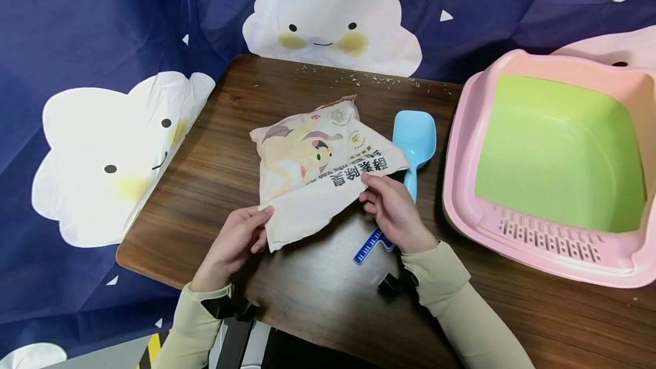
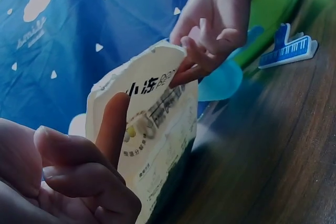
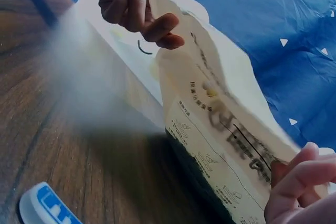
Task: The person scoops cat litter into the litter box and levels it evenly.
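Holding printed bag (image 1: 294,172), mid-frame: our left hand (image 1: 232,244) pinches lower-left edge, our right hand (image 1: 392,209) lower-right; body above both, mouth edge slanting up rightward.

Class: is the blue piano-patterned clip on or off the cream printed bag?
Off: the blue clip lies on the brown wooden table, apart from the cream printed bag.

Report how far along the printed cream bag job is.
Seemingly done: the light blue plastic scoop is set down. In hand: the left hand and right hand grip the near edge of the printed cream bag. Perhaps remaining: clipping the bag shut, since the blue and white plastic clip lies apart from it.
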`<state>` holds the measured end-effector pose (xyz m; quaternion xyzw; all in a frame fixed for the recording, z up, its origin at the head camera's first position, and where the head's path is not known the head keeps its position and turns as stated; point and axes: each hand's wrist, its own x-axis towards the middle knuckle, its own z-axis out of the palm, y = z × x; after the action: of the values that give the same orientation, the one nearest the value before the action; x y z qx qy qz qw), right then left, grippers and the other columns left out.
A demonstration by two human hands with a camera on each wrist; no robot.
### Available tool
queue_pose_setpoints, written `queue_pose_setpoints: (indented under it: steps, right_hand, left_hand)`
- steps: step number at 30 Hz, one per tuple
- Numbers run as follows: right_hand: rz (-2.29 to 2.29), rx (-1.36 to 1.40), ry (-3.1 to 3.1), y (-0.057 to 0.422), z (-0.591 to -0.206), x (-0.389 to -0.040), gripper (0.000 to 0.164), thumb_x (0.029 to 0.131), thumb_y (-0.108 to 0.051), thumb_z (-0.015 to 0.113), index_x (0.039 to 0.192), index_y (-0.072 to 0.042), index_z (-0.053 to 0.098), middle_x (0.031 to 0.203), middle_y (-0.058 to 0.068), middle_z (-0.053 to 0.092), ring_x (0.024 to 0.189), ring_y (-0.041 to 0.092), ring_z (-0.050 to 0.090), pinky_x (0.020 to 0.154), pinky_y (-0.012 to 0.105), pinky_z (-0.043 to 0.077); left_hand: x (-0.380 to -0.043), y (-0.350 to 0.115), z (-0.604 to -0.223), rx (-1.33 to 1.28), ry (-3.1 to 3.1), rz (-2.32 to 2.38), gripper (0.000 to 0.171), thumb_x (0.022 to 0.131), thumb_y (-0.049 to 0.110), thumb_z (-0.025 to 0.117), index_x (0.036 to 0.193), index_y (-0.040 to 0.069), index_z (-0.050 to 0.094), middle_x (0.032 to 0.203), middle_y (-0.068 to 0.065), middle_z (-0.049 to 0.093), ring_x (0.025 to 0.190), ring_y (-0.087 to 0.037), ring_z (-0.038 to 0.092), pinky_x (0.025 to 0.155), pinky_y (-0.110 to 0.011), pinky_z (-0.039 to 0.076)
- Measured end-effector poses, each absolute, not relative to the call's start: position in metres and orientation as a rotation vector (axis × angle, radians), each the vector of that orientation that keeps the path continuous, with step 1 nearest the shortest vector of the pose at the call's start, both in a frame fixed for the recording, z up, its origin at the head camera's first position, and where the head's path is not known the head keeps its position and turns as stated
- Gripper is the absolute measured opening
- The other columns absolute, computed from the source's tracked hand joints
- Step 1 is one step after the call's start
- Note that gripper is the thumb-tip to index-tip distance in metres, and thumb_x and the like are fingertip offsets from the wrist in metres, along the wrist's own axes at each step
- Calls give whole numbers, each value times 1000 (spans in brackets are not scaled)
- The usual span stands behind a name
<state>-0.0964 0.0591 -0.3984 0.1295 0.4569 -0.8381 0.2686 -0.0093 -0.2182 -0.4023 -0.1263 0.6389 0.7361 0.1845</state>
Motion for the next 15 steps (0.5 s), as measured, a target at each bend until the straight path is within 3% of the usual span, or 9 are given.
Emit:
queue_pose_setpoints:
  steps: [6,10,15]
  right_hand:
    - [-2233,342,1328,58,-399,-95,21,97,-13,55,76,-13,56,62,-3,59,55,9,53,47,16,32]
    - [-2201,327,1400,60,-399,-97,26,96,-13,56,71,-11,54,57,-2,57,53,9,53,46,16,33]
    - [-2176,312,1441,61,-397,-100,24,96,-13,57,73,-10,53,55,-1,56,51,8,52,45,16,34]
  left_hand:
    - [-9,-219,-399,-224,2216,1656,46,100,34,52,69,0,58,43,3,42,36,-10,39,39,-23,35]
    - [-10,-223,-390,-118,2540,1228,51,98,45,51,67,9,69,50,0,54,46,-13,49,47,-26,42]
    - [-12,-220,-374,-65,2898,976,49,96,45,55,58,16,66,52,5,57,51,-9,47,50,-22,38]
